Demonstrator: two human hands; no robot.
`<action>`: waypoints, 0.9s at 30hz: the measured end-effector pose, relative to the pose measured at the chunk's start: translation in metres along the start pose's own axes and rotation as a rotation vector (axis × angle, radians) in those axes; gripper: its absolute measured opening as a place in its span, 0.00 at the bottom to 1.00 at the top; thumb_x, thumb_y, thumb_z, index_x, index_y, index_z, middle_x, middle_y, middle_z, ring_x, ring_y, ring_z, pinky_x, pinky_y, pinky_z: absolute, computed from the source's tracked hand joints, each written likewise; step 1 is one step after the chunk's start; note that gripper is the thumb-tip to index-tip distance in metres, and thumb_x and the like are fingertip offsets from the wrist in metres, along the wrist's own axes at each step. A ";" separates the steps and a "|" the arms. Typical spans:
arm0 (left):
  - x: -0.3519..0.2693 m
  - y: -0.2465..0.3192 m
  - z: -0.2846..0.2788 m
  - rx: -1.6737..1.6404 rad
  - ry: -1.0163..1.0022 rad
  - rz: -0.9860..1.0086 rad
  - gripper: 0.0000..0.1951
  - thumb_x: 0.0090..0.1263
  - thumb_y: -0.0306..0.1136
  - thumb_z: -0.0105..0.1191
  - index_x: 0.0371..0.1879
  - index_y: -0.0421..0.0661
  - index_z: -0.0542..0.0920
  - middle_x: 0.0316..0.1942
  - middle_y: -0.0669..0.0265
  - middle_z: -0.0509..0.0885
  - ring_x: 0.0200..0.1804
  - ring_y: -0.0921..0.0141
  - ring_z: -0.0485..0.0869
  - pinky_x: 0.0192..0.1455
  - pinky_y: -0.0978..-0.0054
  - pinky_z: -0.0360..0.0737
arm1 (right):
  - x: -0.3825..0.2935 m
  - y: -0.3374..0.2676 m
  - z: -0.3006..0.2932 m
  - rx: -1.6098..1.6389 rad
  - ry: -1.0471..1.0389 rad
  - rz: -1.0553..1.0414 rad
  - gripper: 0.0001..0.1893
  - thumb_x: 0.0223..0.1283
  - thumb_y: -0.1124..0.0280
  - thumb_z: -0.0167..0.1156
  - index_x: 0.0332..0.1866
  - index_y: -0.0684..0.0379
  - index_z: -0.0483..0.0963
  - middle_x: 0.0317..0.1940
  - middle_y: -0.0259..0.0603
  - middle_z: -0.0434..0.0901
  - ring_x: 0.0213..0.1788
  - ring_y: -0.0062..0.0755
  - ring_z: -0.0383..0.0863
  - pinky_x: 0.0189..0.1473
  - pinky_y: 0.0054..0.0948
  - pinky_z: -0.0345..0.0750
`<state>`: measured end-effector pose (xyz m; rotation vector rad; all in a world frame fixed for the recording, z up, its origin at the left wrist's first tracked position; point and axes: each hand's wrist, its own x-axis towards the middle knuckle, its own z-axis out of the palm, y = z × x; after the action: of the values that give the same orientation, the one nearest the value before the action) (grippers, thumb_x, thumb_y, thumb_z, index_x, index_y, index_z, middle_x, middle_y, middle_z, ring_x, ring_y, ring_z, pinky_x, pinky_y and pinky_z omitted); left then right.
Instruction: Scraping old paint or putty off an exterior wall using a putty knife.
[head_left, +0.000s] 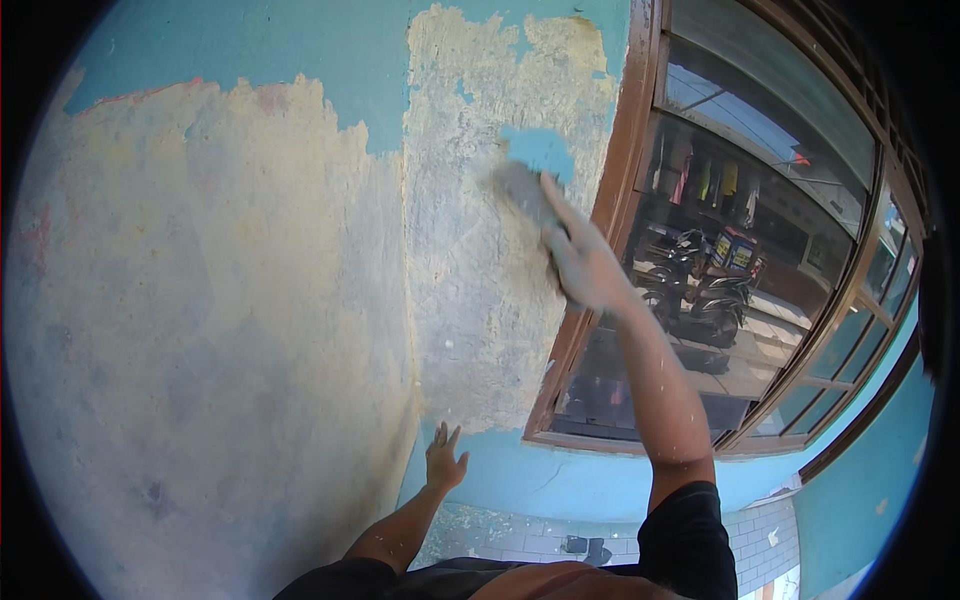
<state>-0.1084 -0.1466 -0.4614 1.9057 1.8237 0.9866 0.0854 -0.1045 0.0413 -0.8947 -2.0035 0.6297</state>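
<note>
My right hand is raised to the wall beside the window frame, closed round a scraper whose blade is blurred. The blade is at the lower edge of a patch of blue paint. Around that patch the wall is bare, rough and pale, with blue paint along its top and bottom. My left hand is low near the wall corner, fingers spread and holding nothing, over the blue band under the bare plaster; whether it touches the wall I cannot tell.
A brown wooden window frame with glass louvres stands close on the right, reflecting a motorcycle and hanging clothes. Another stripped wall meets this one at a corner on the left. Below lies a tiled floor with small dark objects on it.
</note>
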 end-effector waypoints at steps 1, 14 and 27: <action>-0.026 -0.019 0.022 -0.021 -0.265 -0.278 0.40 0.71 0.49 0.63 0.79 0.48 0.64 0.82 0.47 0.57 0.81 0.47 0.58 0.77 0.43 0.62 | -0.038 0.022 0.009 -0.001 -0.144 0.102 0.35 0.75 0.72 0.41 0.86 0.40 0.47 0.34 0.38 0.80 0.22 0.22 0.73 0.32 0.29 0.78; -0.096 -0.128 0.074 -0.388 -0.531 -0.990 0.32 0.72 0.50 0.63 0.72 0.47 0.75 0.60 0.59 0.81 0.59 0.60 0.79 0.57 0.57 0.80 | -0.615 0.328 0.144 0.132 0.452 1.707 0.06 0.66 0.76 0.58 0.45 0.64 0.73 0.20 0.41 0.75 0.16 0.35 0.78 0.13 0.37 0.72; -0.133 -0.146 0.107 0.080 -0.789 -0.558 0.36 0.72 0.56 0.57 0.69 0.37 0.76 0.69 0.47 0.78 0.72 0.54 0.75 0.73 0.62 0.73 | -0.601 0.348 0.109 -0.163 0.628 1.269 0.37 0.68 0.74 0.56 0.82 0.58 0.55 0.66 0.59 0.78 0.65 0.62 0.78 0.65 0.46 0.75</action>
<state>-0.1377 -0.2312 -0.6677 1.3750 1.7197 -0.0385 0.3587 -0.3672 -0.5500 -2.1464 -0.7567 0.6915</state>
